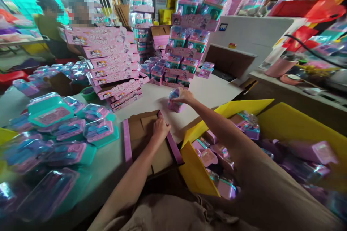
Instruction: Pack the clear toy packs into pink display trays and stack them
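Pale worktop [208, 90] is carrying stacks of pink cartons [108, 61], with an open cardboard tray [127, 140] sitting at its near edge. The left hand [162, 130] is curling at the tray's right wall (can't tell if that grip's pinching it), while the right hand [184, 95] is pinching a clear-topped case [175, 104] just beyond. Looks like we're doing tray-loading, imo, and the next move's probably calling for a steady tray.
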`<state>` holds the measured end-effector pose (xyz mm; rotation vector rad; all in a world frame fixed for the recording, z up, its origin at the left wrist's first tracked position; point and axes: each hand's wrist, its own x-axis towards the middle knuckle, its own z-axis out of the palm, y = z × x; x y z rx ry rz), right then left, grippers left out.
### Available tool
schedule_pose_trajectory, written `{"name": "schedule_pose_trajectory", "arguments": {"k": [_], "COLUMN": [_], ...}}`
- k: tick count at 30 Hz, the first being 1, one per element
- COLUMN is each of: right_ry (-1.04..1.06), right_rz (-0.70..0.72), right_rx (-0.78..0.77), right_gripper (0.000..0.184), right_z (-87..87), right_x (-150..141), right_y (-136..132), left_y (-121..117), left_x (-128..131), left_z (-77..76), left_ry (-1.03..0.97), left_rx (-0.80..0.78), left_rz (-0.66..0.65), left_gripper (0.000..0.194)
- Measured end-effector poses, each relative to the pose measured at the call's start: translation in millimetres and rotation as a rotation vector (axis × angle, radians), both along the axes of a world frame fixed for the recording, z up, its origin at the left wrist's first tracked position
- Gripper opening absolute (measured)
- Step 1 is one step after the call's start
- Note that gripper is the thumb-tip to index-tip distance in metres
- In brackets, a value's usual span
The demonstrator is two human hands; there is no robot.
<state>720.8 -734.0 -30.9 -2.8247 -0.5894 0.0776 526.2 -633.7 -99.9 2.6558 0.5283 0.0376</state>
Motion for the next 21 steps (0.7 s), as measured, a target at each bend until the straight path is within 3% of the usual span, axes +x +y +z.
{"name": "schedule_pose_trajectory", "arguments": {"k": [2, 5, 8, 11, 16, 19, 21], "right_ry": [-0.007, -0.002, 0.048, 0.068, 0.070, 0.088, 0.112], "right_rz": [0.131, 0.451, 0.754, 0.896, 0.985, 1.032, 0.978], "right_rx": [0.153, 0.528, 0.681, 0.616, 0.303, 0.217, 0.284], "right_gripper": [0.085, 0.090, 0.096, 0.095, 0.087, 0.091, 0.095], "right_z": [-2.3, -5.7, -12.1, -20.2, -30.2, -31.7, -30.8], "right_x": [5.7, -2.8, -26.3, -45.5, -51.3, -48.8, -45.9], "right_y": [2.2, 11.0, 30.1, 50.8, 72.3, 74.2, 66.2], "left_y": [1.3, 3.2, 3.0, -1.0, -6.5, 15.1, 44.3], "left_x": [-5.8, -12.7, -14.2, -11.9, -22.1, -45.6, -60.3], "left_z": [-4.5, -9.0, -10.5, -10.4, -12.5, -20.5, -28.7], "left_ry": [-0.003, -0.017, -0.027, -0.034, -0.055, -0.088, -0.210], "left_rx": [-0.019, -0.035, -0.030, -0.009, -0.012, -0.058, -0.143], "left_rz": [0.020, 0.038, 0.043, 0.024, -0.036, -0.097, -0.016], "left_gripper": [0.026, 0.022, 0.025, 0.028, 0.023, 0.011, 0.013]}}
